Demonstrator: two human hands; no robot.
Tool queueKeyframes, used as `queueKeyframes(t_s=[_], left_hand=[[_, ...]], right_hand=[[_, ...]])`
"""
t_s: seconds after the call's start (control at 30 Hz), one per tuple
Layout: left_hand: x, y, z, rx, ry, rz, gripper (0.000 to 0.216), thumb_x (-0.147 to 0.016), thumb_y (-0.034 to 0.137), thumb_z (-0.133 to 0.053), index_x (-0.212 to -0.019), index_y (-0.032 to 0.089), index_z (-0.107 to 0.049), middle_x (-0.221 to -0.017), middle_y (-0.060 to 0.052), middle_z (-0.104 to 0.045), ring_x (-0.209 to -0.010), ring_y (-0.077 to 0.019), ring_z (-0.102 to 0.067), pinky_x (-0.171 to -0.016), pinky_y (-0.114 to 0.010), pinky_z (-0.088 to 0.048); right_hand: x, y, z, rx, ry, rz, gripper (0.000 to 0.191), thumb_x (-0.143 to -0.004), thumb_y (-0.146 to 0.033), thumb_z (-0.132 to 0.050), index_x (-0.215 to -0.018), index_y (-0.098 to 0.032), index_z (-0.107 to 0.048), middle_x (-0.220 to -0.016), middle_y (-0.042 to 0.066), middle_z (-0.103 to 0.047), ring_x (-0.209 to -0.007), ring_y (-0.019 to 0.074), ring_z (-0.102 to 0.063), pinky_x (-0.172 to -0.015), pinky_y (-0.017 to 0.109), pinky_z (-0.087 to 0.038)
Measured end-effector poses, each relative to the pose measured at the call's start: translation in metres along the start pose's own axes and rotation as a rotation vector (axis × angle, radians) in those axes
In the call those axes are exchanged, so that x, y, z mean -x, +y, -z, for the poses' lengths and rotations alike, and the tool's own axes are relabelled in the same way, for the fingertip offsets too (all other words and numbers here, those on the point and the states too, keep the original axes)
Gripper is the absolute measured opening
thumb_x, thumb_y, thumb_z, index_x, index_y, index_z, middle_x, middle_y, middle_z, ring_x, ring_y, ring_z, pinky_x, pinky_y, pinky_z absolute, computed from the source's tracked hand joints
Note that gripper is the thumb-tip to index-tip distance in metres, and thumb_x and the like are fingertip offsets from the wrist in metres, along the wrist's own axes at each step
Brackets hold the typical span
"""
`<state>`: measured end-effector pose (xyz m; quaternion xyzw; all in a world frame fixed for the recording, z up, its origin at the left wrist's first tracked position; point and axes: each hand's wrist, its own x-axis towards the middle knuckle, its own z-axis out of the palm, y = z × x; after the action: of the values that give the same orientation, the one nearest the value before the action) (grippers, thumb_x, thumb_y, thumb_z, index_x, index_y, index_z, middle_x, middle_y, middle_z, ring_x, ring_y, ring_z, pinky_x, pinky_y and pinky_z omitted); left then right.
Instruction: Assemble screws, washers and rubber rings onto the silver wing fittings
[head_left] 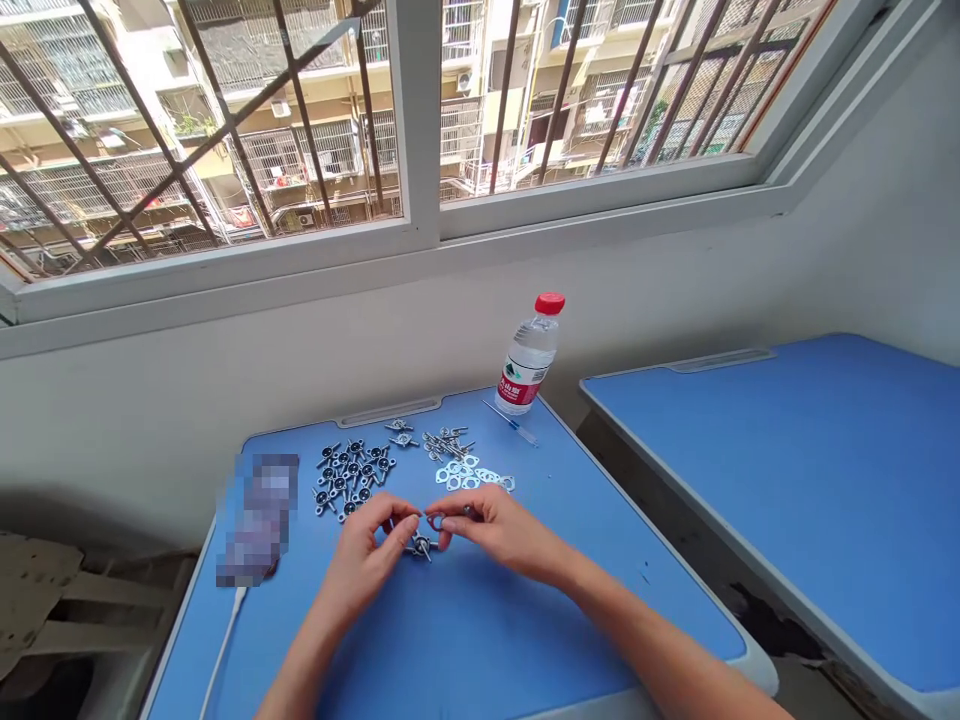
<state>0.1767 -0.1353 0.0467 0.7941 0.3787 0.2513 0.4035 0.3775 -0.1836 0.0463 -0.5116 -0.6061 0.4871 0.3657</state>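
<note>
My right hand [491, 525] pinches a small flat metal plate with a ring-shaped hole [436, 521] between thumb and fingers. Close to the plate's left end, the thumb and forefinger of my left hand [373, 548] come together in a pinch; what lies between them is too small to make out. Just below the fingertips sits a metal part with a round centre and projecting arms [422, 546] on the blue table. Behind my hands lie several matching flat plates [469, 476]. A cluster of similar dark-centred metal parts [352, 472] spreads beyond my left hand.
Small screw-like metal pieces [448, 443] lie behind the plates, with two armed metal parts [403, 440] to their left. A red-capped water bottle [527, 365] and a pen [511, 424] are at the back right. A blurred phone-like object [259, 520] with a white cable [223, 650] lies left.
</note>
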Motion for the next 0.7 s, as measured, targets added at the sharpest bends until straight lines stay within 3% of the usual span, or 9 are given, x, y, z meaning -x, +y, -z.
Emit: queueKeyframes(t_s=[0.1, 0.2, 0.4, 0.53, 0.7], left_hand=[[0.001, 0.000, -0.006, 0.024, -0.027, 0.044, 0.037, -0.093, 0.046, -0.043, -0.072, 0.019, -0.060, -0.073, -0.002, -0.061, -0.071, -0.0167, -0.054, -0.068, -0.026, -0.044], [0.001, 0.002, -0.008, 0.059, -0.052, 0.079, 0.036, -0.091, 0.045, -0.046, -0.070, 0.019, -0.060, -0.073, -0.002, -0.062, -0.071, -0.0164, -0.054, -0.067, -0.026, -0.043], [0.001, 0.004, -0.005, 0.047, -0.053, 0.058, 0.031, -0.089, 0.041, -0.051, -0.075, 0.019, -0.067, -0.075, -0.003, -0.066, -0.070, -0.0160, -0.056, -0.066, -0.026, -0.044], [0.001, 0.001, -0.005, 0.025, -0.034, 0.032, 0.029, -0.089, 0.040, -0.053, -0.073, 0.019, -0.065, -0.074, -0.003, -0.066, -0.070, -0.0162, -0.057, -0.066, -0.026, -0.044], [0.001, -0.003, 0.003, -0.019, -0.065, 0.036, 0.025, -0.092, 0.036, -0.048, -0.085, 0.020, -0.067, -0.086, -0.004, -0.067, -0.082, -0.0187, -0.060, -0.075, -0.029, -0.048]], right_hand=[[0.003, -0.002, -0.011, 0.006, -0.048, -0.022, 0.034, -0.086, -0.018, -0.051, -0.117, -0.019, -0.067, -0.077, 0.002, -0.075, -0.078, 0.0185, -0.066, -0.072, 0.030, -0.048], [0.005, -0.002, -0.016, 0.001, -0.023, -0.036, 0.036, -0.087, -0.018, -0.052, -0.122, -0.017, -0.060, -0.079, 0.003, -0.075, -0.080, 0.0187, -0.068, -0.073, 0.030, -0.049], [0.005, 0.000, -0.017, 0.052, 0.077, 0.047, 0.016, -0.087, -0.018, -0.052, -0.096, -0.020, -0.065, -0.077, 0.001, -0.073, -0.074, 0.0162, -0.066, -0.068, 0.026, -0.048], [0.004, -0.002, -0.012, 0.206, 0.139, 0.062, 0.014, -0.085, -0.018, -0.056, -0.076, -0.020, -0.066, -0.073, -0.001, -0.068, -0.069, 0.0143, -0.059, -0.064, 0.025, -0.043], [0.003, -0.005, -0.004, 0.304, 0.049, -0.001, 0.012, -0.082, -0.015, -0.062, -0.074, -0.020, -0.069, -0.078, 0.000, -0.067, -0.075, 0.0153, -0.058, -0.068, 0.026, -0.042]])
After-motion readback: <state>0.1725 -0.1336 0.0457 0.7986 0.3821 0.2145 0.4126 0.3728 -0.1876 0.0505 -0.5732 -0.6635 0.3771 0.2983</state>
